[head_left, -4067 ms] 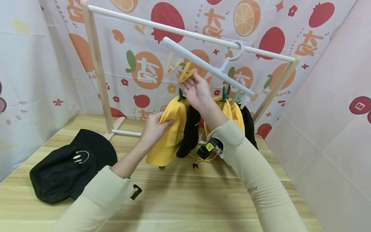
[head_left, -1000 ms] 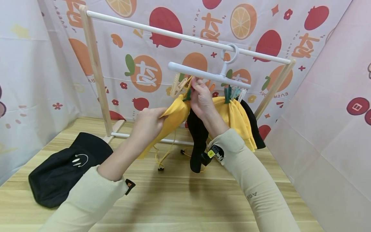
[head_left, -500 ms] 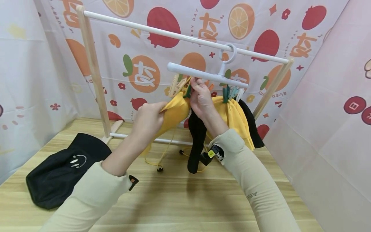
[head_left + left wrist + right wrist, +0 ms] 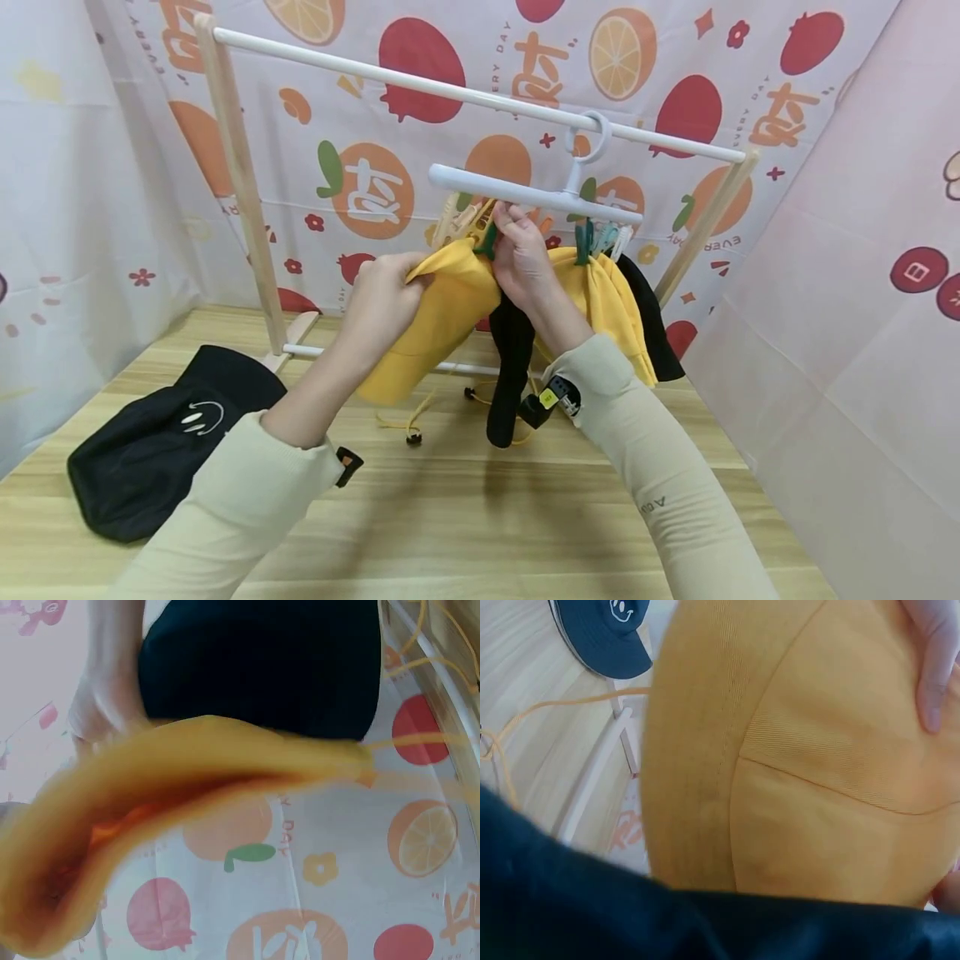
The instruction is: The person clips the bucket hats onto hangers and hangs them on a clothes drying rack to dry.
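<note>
In the head view, my left hand point(image 4: 386, 296) pinches the edge of a yellow bucket hat point(image 4: 442, 312), which hangs tilted below the hanger. A small green leaf point(image 4: 487, 242) tops the hat, right beside my right hand point(image 4: 522, 258). The right fingers pinch a yellow clothespin point(image 4: 481, 220) under the pale blue hanger point(image 4: 502, 190); whether its jaws grip the leaf is hidden. From the left wrist, the hat's opening point(image 4: 187, 761) looks blurred. In the right wrist view, a left-hand finger point(image 4: 934, 682) presses against the yellow cloth point(image 4: 817, 765).
The hanger hooks over the white rail point(image 4: 420, 81) of a wooden rack. Other clothespins hold another yellow hat point(image 4: 600, 296) and black hats point(image 4: 512, 367) to the right. A black smiley cap point(image 4: 172, 433) lies on the table at left. A cream clothespin point(image 4: 446, 218) hangs farthest left.
Earlier my right fingers lay extended under the yellow clothespin; now they pinch it. The hanger has levelled, and the hat's top has risen to the clothespin. Lately the hat has swung slightly.
</note>
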Demonstrator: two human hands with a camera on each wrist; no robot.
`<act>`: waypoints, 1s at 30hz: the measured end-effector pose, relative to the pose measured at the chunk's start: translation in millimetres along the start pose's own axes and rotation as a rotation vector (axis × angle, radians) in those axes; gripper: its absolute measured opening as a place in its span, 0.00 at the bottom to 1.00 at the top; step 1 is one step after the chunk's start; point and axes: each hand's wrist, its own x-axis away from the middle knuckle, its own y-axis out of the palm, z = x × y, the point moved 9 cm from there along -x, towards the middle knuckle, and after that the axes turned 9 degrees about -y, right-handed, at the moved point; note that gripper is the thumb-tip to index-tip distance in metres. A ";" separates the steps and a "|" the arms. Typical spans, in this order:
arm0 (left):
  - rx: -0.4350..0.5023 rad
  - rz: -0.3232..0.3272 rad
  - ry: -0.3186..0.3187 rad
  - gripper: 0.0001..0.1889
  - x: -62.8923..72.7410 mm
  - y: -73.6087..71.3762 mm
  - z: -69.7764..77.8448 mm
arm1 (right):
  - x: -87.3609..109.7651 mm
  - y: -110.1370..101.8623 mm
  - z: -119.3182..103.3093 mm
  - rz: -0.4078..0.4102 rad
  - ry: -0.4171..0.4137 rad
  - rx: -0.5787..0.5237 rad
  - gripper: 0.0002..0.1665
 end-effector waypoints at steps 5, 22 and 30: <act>0.024 0.010 0.023 0.06 7.0 2.1 4.1 | 5.6 1.4 2.1 -0.075 0.017 -0.015 0.17; -0.103 0.036 0.085 0.09 32.5 25.0 -9.9 | 31.5 -19.5 5.6 0.042 -0.043 0.108 0.25; -0.081 0.022 0.065 0.14 40.2 28.2 -21.3 | 54.4 -16.1 -0.2 0.043 -0.170 0.160 0.25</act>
